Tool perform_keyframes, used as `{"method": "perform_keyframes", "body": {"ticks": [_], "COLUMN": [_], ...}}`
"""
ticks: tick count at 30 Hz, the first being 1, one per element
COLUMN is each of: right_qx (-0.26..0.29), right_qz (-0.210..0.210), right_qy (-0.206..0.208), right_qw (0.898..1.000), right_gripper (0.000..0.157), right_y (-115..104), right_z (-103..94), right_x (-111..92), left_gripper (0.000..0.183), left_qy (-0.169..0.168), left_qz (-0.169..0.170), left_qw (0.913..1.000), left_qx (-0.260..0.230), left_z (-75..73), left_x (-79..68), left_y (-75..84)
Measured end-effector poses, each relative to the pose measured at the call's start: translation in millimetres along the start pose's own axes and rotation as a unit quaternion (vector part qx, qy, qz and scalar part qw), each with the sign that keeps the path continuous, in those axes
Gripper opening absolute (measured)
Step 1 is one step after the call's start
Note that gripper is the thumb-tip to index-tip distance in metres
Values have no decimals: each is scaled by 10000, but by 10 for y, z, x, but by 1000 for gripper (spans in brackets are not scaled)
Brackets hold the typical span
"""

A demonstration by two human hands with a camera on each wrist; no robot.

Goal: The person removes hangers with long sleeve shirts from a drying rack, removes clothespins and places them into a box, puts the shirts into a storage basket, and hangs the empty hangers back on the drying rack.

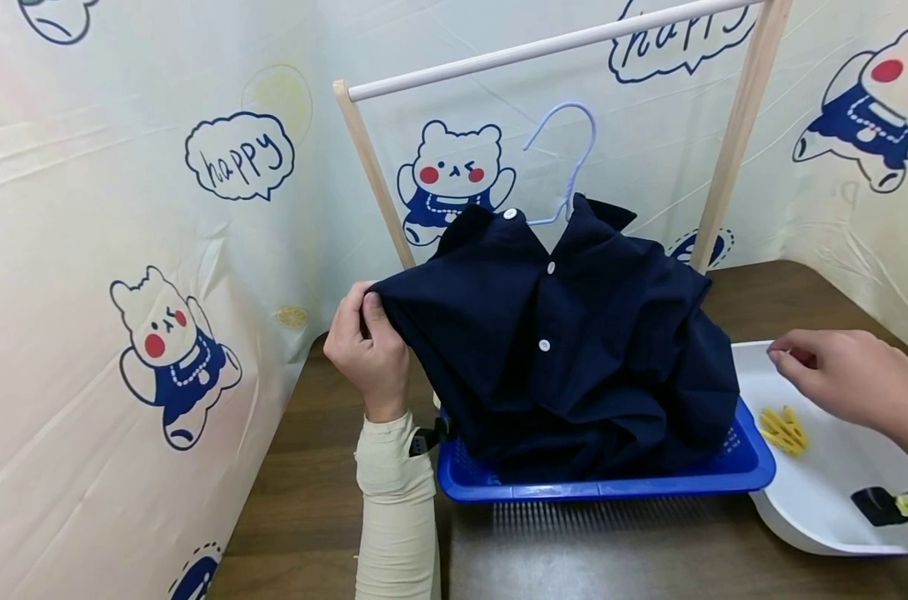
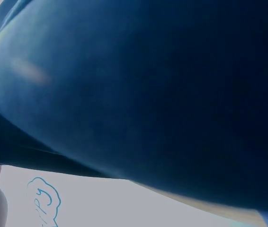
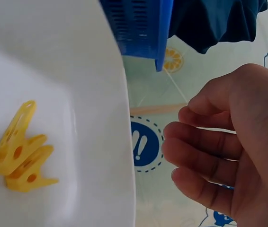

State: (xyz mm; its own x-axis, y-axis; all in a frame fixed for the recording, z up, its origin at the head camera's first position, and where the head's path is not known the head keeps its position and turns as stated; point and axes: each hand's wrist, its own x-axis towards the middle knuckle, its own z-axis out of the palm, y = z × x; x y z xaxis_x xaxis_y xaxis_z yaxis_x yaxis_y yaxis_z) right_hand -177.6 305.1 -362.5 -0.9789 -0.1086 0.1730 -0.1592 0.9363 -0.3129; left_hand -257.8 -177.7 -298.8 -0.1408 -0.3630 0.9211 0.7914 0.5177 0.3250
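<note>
A dark navy shirt (image 1: 596, 333) with white buttons drapes over a light blue hanger (image 1: 591, 133), whose hook stands up through the collar. At the shirt's left side, my left hand (image 1: 371, 350) pinches the edge of the cloth between thumb and fingers and pulls it outward. Navy fabric (image 2: 148, 94) fills most of the left wrist view. Over the white tray (image 1: 851, 433) hovers my right hand (image 1: 859, 375), its fingers loosely bent with nothing in them. Below it in the tray lie yellow clothespins (image 3: 18, 151). The shirt's lower part bunches in a blue basket (image 1: 611, 490).
Behind the shirt rises a rack with wooden posts (image 1: 739, 133) and a white crossbar (image 1: 544, 52). All this stands on a brown wooden table (image 1: 304, 500). A printed cloth backdrop (image 1: 154, 100) with cartoon bears hangs around the back and sides.
</note>
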Motion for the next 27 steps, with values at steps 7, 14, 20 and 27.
{"method": "perform_keyframes", "body": {"ticks": [7, 14, 20, 27], "right_qx": [20, 397, 634, 774], "right_qz": [-240, -524, -762, -805], "right_qy": [486, 997, 1145, 1224], "right_qw": [9985, 9928, 9885, 9862], "right_gripper": [17, 15, 13, 13], "right_y": [-130, -355, -547, -684], "right_z": [-43, -116, -187, -233], "right_x": [86, 214, 330, 392], "left_gripper": [11, 11, 11, 11], "left_qy": [-59, -158, -215, -255], "left_qz": [4, 12, -3, -63], "left_qw": [10000, 9999, 9998, 9996], "left_qx": [-64, -57, -31, -81], "left_z": [0, 3, -3, 1], "left_x": [-10, -8, -20, -34], "left_y": [4, 13, -7, -24]}}
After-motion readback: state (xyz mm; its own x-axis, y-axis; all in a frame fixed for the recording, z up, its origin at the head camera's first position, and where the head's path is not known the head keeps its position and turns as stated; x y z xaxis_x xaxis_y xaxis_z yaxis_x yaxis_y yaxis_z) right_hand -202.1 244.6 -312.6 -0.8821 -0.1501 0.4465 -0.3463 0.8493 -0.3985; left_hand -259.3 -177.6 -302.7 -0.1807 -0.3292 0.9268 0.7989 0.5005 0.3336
